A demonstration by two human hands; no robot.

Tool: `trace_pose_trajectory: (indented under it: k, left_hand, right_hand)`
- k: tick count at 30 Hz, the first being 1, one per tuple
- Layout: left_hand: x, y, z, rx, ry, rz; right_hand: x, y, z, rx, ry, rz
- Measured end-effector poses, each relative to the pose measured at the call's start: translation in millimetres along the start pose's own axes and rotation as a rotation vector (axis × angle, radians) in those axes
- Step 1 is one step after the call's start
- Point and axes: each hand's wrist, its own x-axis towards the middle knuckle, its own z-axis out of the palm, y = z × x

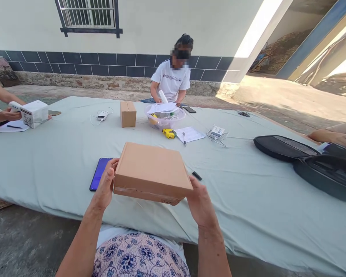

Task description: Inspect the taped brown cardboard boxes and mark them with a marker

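Note:
A flat brown cardboard box is held up over the near edge of the cloth-covered table, slightly tilted, its lid closed. My left hand grips its left end, thumb at the side. At the right end, my right hand holds the corner, with some fingers hidden behind the box. Just beyond my left hand lies a phone with a blue lit screen. A small black object rests on the cloth beside my right hand.
Across the table a person sits by a plastic basket with papers. Near it are a small carton, a yellow tape measure and a pen on paper. An open black case lies right; another person's hands hold a white box left.

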Motion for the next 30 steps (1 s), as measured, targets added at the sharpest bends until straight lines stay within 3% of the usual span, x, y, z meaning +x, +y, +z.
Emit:
trace_pose_trajectory:
  k: [6,11,17,30]
  left_hand:
    - [2,-3,0.4,0.079,-0.036,0.044]
    - [3,-11,-6.8,0.251,-0.015,0.087]
    - [3,-15,-3.0,0.345,-0.023,0.106]
    - [3,-16,9.0,0.197,0.017,0.122]
  right_hand:
    - [1,6,1,-0.069,0.158,0.006]
    - [1,5,0,-0.08,0.121,0.012]
    - [1,3,6,-0.1,0.149,-0.039]
    - [-1,-4,16,-0.068,0.238,-0.128]
